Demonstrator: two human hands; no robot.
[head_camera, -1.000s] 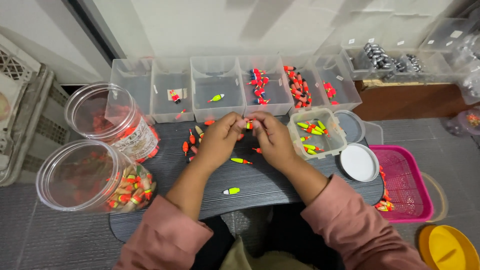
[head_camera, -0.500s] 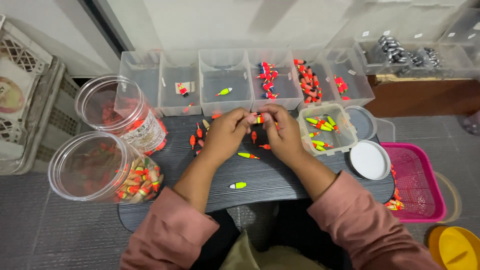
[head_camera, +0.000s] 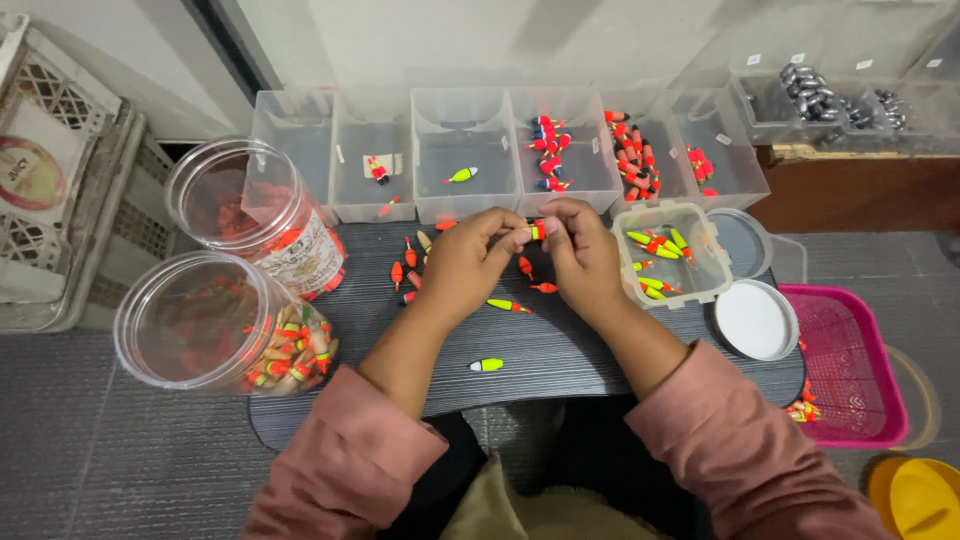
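Note:
My left hand (head_camera: 468, 262) and my right hand (head_camera: 582, 255) meet over a dark grey board (head_camera: 540, 350), and together their fingertips pinch one small orange and yellow fishing float (head_camera: 537, 231). Loose orange floats (head_camera: 406, 268) lie on the board left of my left hand. A yellow-green float (head_camera: 508, 305) lies just below my hands, and another one (head_camera: 487, 365) lies nearer to me. A small clear tub (head_camera: 672, 254) with yellow-green floats stands right beside my right hand.
A row of clear bins (head_camera: 466, 150) with sorted floats lines the board's far edge. Two big clear jars (head_camera: 222, 322) of floats lie at the left beside a white crate (head_camera: 50, 180). A white lid (head_camera: 757, 319), a pink basket (head_camera: 850, 360) and a yellow bowl (head_camera: 925, 495) are at the right.
Both hands stay together on the same float, the fingers shifting slightly. The view has tilted a little, so everything sits lower in the picture.

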